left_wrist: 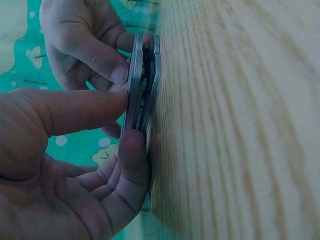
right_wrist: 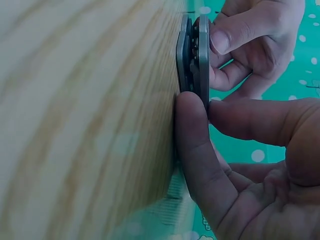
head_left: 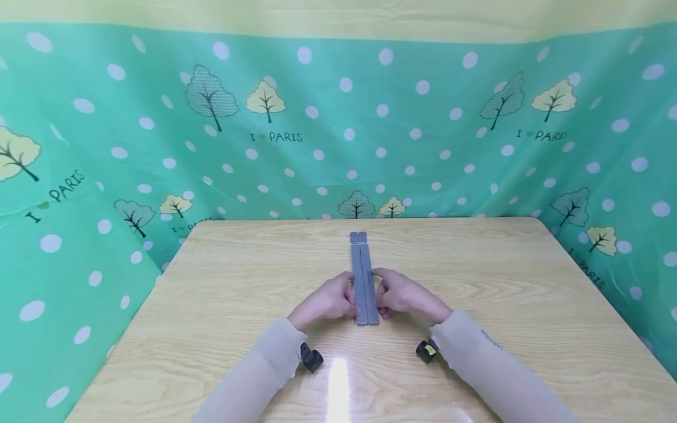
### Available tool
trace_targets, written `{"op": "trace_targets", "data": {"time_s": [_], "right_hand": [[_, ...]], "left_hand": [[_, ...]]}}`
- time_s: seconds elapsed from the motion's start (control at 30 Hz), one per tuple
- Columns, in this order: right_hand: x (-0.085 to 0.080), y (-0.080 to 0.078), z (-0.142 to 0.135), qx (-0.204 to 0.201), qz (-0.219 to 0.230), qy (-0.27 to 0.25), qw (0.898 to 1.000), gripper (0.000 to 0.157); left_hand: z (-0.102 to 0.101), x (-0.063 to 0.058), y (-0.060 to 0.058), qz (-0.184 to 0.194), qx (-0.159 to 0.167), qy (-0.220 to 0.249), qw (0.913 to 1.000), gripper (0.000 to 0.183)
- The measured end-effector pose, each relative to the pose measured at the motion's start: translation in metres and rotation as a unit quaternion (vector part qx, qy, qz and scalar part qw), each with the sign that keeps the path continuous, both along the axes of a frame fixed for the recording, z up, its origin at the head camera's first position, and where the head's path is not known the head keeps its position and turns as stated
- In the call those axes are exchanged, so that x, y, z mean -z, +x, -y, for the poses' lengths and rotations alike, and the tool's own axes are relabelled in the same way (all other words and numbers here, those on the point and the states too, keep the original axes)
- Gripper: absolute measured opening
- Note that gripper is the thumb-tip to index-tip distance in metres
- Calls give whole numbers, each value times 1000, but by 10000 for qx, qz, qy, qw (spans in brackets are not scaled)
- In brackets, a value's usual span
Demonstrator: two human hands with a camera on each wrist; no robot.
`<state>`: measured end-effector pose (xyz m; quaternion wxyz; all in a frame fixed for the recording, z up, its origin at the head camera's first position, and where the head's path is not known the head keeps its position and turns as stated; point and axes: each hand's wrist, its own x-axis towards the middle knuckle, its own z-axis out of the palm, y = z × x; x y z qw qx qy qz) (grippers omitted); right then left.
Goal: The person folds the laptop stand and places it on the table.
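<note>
A folded grey stand, two long flat bars side by side with a seam near the far end, lies lengthwise in the middle of the wooden table. My left hand grips its left edge near the close end. Opposite, my right hand pinches the right edge with bent fingers. In the left wrist view, the stand shows two stacked layers with dark linkages in the gap between them. The right wrist view shows the same stand edge-on, close against the tabletop, with fingers of both hands on it.
The light wood table extends around the stand. A green dotted curtain with printed trees hangs behind and along both sides. Black wrist-worn devices show below both sleeves, and a glare strip lies near the front.
</note>
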<state>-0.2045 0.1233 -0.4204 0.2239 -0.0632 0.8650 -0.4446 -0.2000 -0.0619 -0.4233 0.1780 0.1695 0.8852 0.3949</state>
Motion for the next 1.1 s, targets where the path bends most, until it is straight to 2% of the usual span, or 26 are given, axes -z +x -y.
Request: {"op": "trace_targets", "data": {"time_s": [0.13, 0.4, 0.9, 1.1], "right_hand": [[-1, 1, -1, -23, -74, -26, 10000, 75], [1, 0, -3, -54, -88, 154, 9998, 73], [-1, 1, -1, -77, -147, -110, 9998, 71], [-6, 1, -3, 71, -449, 289, 9985, 61]], "left_hand": [[-1, 0, 0, -79, 25, -127, 9999, 85], [-2, 1, -1, -67, 21, -73, 9999, 86], [2, 2, -1, -97, 19, -109, 9999, 87], [8, 0, 0, -187, -42, -177, 9997, 90]]}}
